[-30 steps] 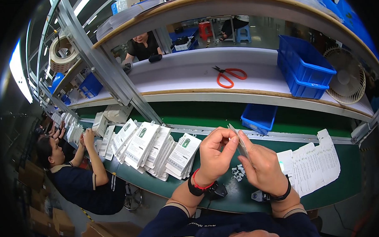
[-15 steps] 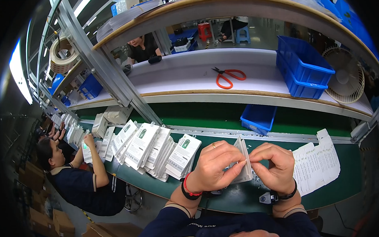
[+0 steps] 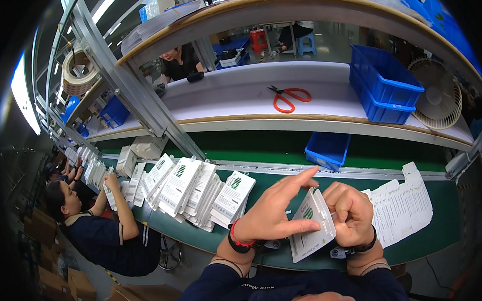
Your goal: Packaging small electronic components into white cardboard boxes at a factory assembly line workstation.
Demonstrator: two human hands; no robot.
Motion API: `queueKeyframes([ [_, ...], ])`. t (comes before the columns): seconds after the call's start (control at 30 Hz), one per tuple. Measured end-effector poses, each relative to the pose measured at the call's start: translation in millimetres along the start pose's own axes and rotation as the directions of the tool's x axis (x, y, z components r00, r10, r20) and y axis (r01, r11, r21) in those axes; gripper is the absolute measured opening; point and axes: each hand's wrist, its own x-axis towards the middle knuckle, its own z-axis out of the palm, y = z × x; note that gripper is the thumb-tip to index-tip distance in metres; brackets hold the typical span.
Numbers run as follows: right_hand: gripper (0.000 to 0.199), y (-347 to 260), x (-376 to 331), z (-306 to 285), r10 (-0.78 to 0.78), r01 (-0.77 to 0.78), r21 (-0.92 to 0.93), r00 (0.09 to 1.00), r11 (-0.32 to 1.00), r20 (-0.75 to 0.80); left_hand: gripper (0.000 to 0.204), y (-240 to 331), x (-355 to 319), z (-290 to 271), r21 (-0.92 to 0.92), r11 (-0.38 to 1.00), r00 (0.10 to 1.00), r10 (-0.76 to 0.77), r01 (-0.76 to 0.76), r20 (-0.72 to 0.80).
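Observation:
A flat white box [image 3: 311, 227] with green print is tilted in front of me, its printed face turned up to the left. My left hand [image 3: 277, 207] grips it, thumb across the face and index finger stretched past the top edge; its other fingers are partly hidden. Against the box's right edge, my right hand [image 3: 351, 210] is closed with curled fingers, and what they pinch is hidden. Right of that hand lies a white sheet [image 3: 405, 211] with rows of small printed labels. Overlapping piles of similar white boxes [image 3: 181, 184] lie to the left.
An empty blue bin [image 3: 328, 150] stands at the back of the green table [image 3: 274, 176]. Red-handled scissors [image 3: 289, 98], stacked blue bins [image 3: 384, 84] and a fan [image 3: 435, 96] are on the shelf above. At the left, a co-worker [image 3: 108, 229] handles similar boxes.
The box has turned from edge-on to showing its printed face. My left hand has gone from a pinch to a thumb-across grip, and my right fingers have curled in tighter.

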Motion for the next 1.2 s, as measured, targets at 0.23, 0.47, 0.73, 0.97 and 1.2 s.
queueKeyframes([
  [0.23, 0.017, 3, -2, 4, 0.083, -0.077, 0.041, 0.981, 0.996, -0.175, 0.060, -9, -8, -2, -0.122, 0.973, 0.980, -0.193, 0.198, 0.052],
  [0.47, 0.010, 5, 1, -5, 0.192, -0.195, -0.067, 0.980, 0.979, -0.045, 0.047, 2, -17, -2, -0.287, 0.918, 0.951, -0.303, 0.273, -0.065],
  [0.73, 0.011, -3, 8, 3, 0.320, -0.304, -0.225, 0.947, 0.926, 0.036, 0.016, 1, -16, 14, -0.099, 0.963, 0.691, 0.106, -0.250, -0.715],
  [0.97, 0.009, 1, 6, 1, 0.251, -0.210, -0.216, 0.950, 0.954, 0.187, 0.031, 2, -25, 14, -0.358, 0.858, 0.690, -0.006, -0.368, -0.723],
  [1.2, 0.011, -9, 7, 1, 0.324, -0.311, -0.096, 0.873, 0.945, 0.365, 0.121, 13, -22, 7, -0.948, 0.291, 0.989, -0.042, -0.127, -0.145],
])
